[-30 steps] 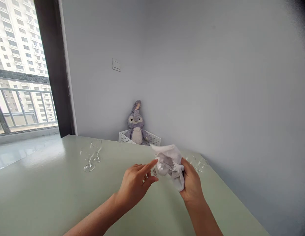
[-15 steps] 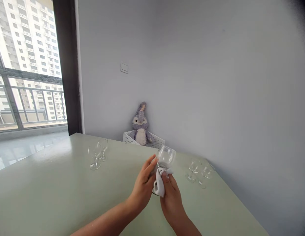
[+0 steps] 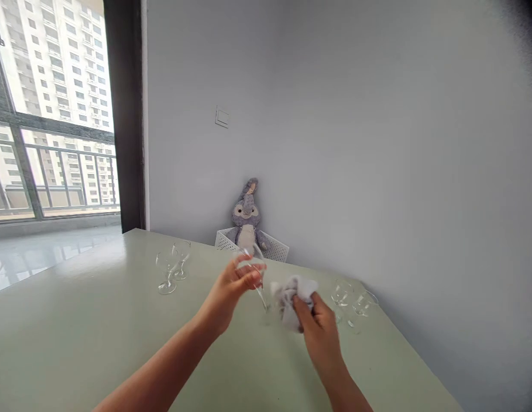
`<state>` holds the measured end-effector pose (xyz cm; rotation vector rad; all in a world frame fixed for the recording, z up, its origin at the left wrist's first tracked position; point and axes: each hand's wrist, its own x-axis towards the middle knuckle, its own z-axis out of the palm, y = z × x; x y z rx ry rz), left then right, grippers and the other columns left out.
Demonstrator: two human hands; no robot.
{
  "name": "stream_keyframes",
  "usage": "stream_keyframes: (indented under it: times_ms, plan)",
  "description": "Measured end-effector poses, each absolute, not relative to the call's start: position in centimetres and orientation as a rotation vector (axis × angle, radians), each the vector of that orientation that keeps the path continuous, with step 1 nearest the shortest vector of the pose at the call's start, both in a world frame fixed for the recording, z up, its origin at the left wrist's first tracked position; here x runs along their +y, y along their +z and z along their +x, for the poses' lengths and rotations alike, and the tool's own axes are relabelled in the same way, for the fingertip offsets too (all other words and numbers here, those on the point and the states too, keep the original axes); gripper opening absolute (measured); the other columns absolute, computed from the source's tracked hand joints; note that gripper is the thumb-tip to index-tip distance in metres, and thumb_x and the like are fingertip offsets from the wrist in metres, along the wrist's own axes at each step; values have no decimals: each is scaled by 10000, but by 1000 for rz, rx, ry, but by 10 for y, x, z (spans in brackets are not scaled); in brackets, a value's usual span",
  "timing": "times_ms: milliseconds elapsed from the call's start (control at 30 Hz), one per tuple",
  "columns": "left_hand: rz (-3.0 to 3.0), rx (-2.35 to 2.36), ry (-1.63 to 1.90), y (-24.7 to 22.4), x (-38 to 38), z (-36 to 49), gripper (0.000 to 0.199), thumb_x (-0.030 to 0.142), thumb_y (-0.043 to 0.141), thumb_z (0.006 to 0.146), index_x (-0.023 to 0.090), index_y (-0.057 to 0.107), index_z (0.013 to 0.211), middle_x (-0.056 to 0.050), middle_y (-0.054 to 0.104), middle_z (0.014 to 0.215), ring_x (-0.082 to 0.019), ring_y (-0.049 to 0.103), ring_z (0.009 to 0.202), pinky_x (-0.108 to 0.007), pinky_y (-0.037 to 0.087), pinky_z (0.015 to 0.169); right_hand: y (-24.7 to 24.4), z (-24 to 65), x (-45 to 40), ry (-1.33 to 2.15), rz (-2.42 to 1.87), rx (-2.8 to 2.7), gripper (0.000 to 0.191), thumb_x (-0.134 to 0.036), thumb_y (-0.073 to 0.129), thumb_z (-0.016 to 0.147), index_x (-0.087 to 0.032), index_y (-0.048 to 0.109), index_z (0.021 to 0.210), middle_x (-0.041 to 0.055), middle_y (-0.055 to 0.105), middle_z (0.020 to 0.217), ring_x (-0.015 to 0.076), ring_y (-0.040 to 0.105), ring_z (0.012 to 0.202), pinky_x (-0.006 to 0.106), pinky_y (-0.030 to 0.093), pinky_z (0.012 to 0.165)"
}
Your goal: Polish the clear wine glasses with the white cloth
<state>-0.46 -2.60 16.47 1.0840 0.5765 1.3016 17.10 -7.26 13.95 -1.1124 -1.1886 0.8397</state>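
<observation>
A clear stemmed glass (image 3: 251,264) is held by its bowl in my left hand (image 3: 231,289), tilted so its stem points down to the right. To the right of its base, my right hand (image 3: 321,329) grips a crumpled white cloth (image 3: 294,297), slightly blurred. Cloth and glass are apart. Two stemmed glasses stand close together at the left of the table, the nearer one (image 3: 166,274) partly overlapping the farther one (image 3: 180,260). On the right are two more, one (image 3: 341,294) beside the other (image 3: 361,306).
The pale green table (image 3: 98,332) meets a grey wall (image 3: 377,171) at the back right. Behind its far edge, a grey plush toy (image 3: 247,216) sits in a white perforated basket (image 3: 276,249). A window with a railing (image 3: 72,171) is on the left.
The cloth has come off the glass. My left hand has moved left with the glass, now holding the bowl, while my right hand has moved right with the cloth.
</observation>
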Motion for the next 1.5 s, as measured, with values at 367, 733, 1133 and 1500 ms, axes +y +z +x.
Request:
stream_keyframes:
  times_ms: [367, 733, 1133, 1500]
  plan:
    - [820, 486, 1515, 156, -60, 26, 422, 310, 629, 749, 263, 398, 1099, -58, 560, 1158, -165, 604, 936, -317, 479, 836, 124, 144, -80, 568, -1075, -1445, 519, -417, 480, 828, -203, 343, 1281, 102, 546, 1115, 213, 543, 964, 297, 459, 738]
    - [1304, 650, 1789, 164, -44, 6, 541, 249, 654, 715, 284, 322, 1140, -79, 512, 1196, -208, 524, 1074, -364, 429, 877, 98, 149, -58, 969, -1129, -1898, 583, -606, 575, 674, -153, 588, 1040, 91, 635, 941, 145, 562, 577, 266, 437, 544]
    - [1668, 1014, 1160, 117, -44, 38, 651, 235, 594, 717, 311, 278, 1281, -83, 496, 1260, -233, 503, 1101, -388, 398, 878, 93, 167, -48, 136, -1554, -1829, 188, -259, 409, 821, -207, 589, 798, -10, 618, 641, 130, 545, 552, 212, 326, 505]
    - [1787, 1042, 1337, 117, -33, 32, 580, 255, 521, 773, 309, 278, 1296, -63, 510, 1200, -203, 456, 1138, -441, 353, 939, 17, 284, 26, 250, -1997, -1280, 253, -306, 376, 832, -177, 593, 817, 26, 635, 633, 166, 588, 639, 242, 354, 577]
